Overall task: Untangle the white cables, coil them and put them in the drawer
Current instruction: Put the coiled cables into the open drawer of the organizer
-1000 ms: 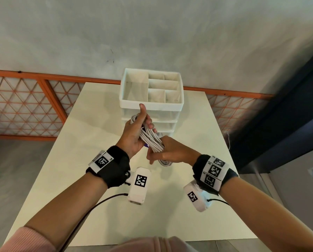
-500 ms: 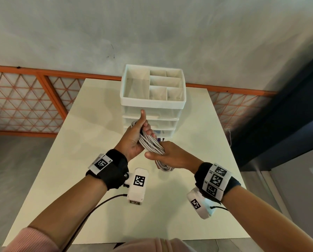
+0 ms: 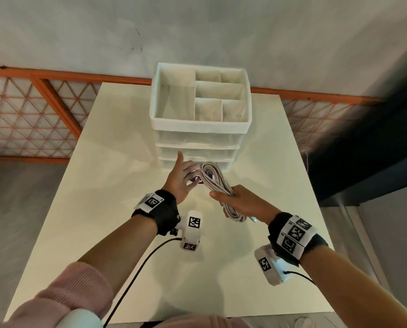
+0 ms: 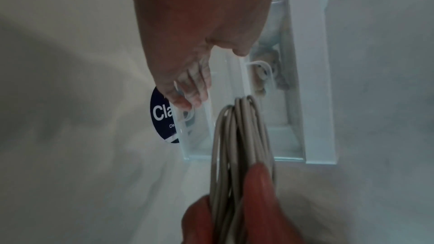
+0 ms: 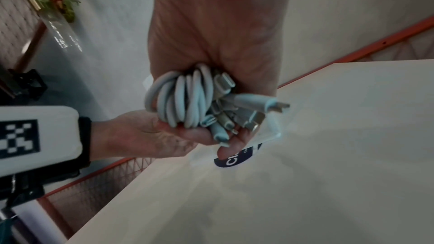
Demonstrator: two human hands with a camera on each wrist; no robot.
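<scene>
Head view: cable coil, white, wound into a long bundle, held above the table just in front of the drawer unit. Right hand wrapped round the coil's near half, fingers curled under, thumb over the top. Right wrist view: loops and several plug ends bunched together in that fist. Left hand off the coil, fingers straight and loosely spread, reaching at the lowest drawer; left wrist view puts the fingertips at the clear drawer front, contact uncertain through blur. A dark round label shows beside them. Unit top is an open divided tray. Orange lattice rail beyond the table, grey wall above.
</scene>
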